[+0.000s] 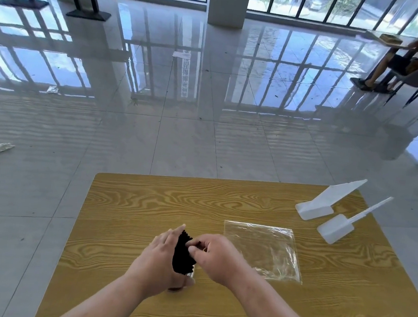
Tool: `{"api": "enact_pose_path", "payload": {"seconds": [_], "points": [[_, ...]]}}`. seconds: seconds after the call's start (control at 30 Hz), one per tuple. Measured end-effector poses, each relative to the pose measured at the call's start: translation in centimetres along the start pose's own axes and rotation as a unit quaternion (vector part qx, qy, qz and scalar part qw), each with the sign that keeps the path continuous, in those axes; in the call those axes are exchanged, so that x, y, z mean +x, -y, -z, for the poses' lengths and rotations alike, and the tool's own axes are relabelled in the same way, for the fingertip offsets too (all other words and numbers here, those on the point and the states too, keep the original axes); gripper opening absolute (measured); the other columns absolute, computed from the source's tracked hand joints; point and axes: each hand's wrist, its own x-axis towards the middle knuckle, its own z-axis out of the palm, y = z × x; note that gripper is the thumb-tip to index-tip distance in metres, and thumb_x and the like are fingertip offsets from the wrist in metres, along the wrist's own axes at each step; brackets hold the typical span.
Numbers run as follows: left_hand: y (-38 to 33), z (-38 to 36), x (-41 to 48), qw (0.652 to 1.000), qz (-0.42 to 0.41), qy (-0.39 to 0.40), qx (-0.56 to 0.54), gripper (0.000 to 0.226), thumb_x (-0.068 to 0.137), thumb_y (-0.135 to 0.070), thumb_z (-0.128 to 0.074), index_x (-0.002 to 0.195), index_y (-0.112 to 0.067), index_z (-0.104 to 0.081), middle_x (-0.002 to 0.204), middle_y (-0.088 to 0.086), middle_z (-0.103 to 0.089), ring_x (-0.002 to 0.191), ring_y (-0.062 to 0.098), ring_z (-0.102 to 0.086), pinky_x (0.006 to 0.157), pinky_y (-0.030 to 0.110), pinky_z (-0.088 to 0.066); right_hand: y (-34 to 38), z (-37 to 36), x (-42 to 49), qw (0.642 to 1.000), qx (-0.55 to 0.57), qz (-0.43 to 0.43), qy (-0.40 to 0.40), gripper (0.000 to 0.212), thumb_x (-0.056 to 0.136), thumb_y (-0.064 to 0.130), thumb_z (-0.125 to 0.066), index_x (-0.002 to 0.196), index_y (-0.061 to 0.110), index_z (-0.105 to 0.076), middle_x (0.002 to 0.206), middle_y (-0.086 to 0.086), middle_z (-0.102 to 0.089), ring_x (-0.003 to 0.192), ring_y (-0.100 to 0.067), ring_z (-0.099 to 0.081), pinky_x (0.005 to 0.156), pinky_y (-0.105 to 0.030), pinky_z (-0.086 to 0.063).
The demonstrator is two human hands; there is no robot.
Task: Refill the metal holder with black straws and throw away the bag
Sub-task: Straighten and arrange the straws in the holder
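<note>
While the left hand [161, 258] wraps around the bundle of black straws [182, 253] to keep it together in the mostly hidden metal holder [189, 275], the right hand [215, 257] pinches the straw tops. Just beside lies the empty plastic bag [262, 249] on the wooden table [148, 203], not thrown away yet.

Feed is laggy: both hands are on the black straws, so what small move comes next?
Probably let go with the right hand and reach for the empty clear plastic bag lying flat beside it; the bundle of black straws already stands in the holder gripped by the left hand.
</note>
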Motion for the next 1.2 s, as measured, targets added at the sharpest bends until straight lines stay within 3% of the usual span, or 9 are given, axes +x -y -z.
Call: {"api": "enact_pose_path", "payload": {"seconds": [0.1,0.17,0.23,0.37,0.47,0.57,0.67,0.77,1.2], "points": [[-0.5,-0.6,0.5,0.997,-0.044,-0.052,0.047,0.109,0.078,-0.064,-0.078,0.167,-0.034,-0.021,0.166,-0.015,-0.036,0.157,0.007,-0.021,0.129,0.028,-0.018,-0.1,0.1,-0.3,0.999,0.020,0.006,0.050,0.022,0.097,0.046,-0.058,0.103,0.044,-0.079,0.076,0.012,-0.074,0.062,-0.007,-0.060,0.060,-0.025,-0.049],[-0.9,-0.7,0.7,0.990,-0.071,-0.088,0.089,0.088,0.085,-0.062,-0.070,0.161,-0.031,-0.037,0.156,-0.018,-0.048,0.150,0.006,-0.031,0.125,0.023,-0.022,0.0,0.6,-0.6,0.998,0.062,0.015,0.011,0.018,0.091,0.053,-0.059,0.096,0.058,-0.075,0.083,0.017,-0.076,0.069,0.002,-0.064,0.063,-0.015,-0.050],[-1.2,-0.7,1.0,0.983,-0.090,-0.100,0.122,0.076,0.088,-0.060,-0.066,0.155,-0.031,-0.047,0.149,-0.019,-0.056,0.143,0.006,-0.040,0.122,0.022,-0.026,-0.3,1.0,-0.7,0.996,0.080,0.009,-0.039,0.014,0.085,0.061,-0.060,0.094,0.059,-0.070,0.091,0.014,-0.076,0.076,0.007,-0.065,0.068,-0.014,-0.053],[-1.3,-0.3,1.7,0.987,-0.079,-0.091,0.111,0.054,0.093,-0.047,-0.073,0.144,-0.037,-0.057,0.137,-0.021,-0.064,0.132,0.005,-0.054,0.111,0.017,-0.036,-1.2,1.0,-0.9,0.997,0.053,0.004,-0.058,0.018,0.088,0.064,-0.060,0.097,0.051,-0.067,0.093,0.010,-0.076,0.073,0.002,-0.066,0.066,-0.020,-0.057],[-1.5,0.2,1.8,0.992,-0.060,-0.074,0.089,0.041,0.093,-0.042,-0.075,0.132,-0.040,-0.063,0.124,-0.024,-0.066,0.115,0.005,-0.063,0.097,0.017,-0.044,-1.5,0.7,-0.9,0.998,0.038,0.003,-0.051,0.010,0.094,0.059,-0.062,0.098,0.051,-0.066,0.092,0.012,-0.075,0.072,0.006,-0.064,0.062,-0.015,-0.053],[-1.7,0.8,1.7,0.993,-0.055,-0.064,0.088,0.024,0.093,-0.041,-0.073,0.115,-0.041,-0.066,0.108,-0.027,-0.065,0.098,0.002,-0.064,0.082,0.012,-0.042,-1.6,0.2,-0.8,0.999,0.021,-0.006,-0.038,0.013,0.096,0.054,-0.064,0.105,0.046,-0.069,0.093,0.013,-0.074,0.074,0.011,-0.063,0.061,-0.011,-0.051],[-2.2,1.7,1.6,0.992,-0.058,-0.064,0.091,0.009,0.093,-0.038,-0.072,0.101,-0.039,-0.068,0.096,-0.026,-0.063,0.088,0.003,-0.063,0.075,0.012,-0.043,-1.6,-0.2,-0.6,0.999,0.024,-0.009,-0.036,0.009,0.096,0.051,-0.065,0.103,0.046,-0.069,0.092,0.012,-0.075,0.070,0.010,-0.062,0.061,-0.015,-0.054],[-2.7,2.7,1.4,0.991,-0.063,-0.072,0.090,0.006,0.091,-0.038,-0.071,0.095,-0.034,-0.068,0.093,-0.022,-0.065,0.086,0.003,-0.063,0.076,0.019,-0.050,-1.4,-0.3,-0.3,0.999,0.019,-0.008,-0.041,0.002,0.095,0.050,-0.064,0.094,0.050,-0.066,0.086,0.014,-0.072,0.066,0.008,-0.061,0.058,-0.016,-0.052],[-5.4,7.7,0.6,0.986,-0.097,-0.114,0.080,0.016,0.084,-0.039,-0.074,0.079,-0.035,-0.059,0.082,-0.022,-0.064,0.075,-0.003,-0.060,0.060,0.013,-0.041,0.3,-1.2,0.7,0.998,0.030,-0.011,-0.048,0.008,0.093,0.051,-0.062,0.091,0.046,-0.068,0.081,0.020,-0.074,0.059,0.003,-0.059,0.056,-0.023,-0.047]]}}
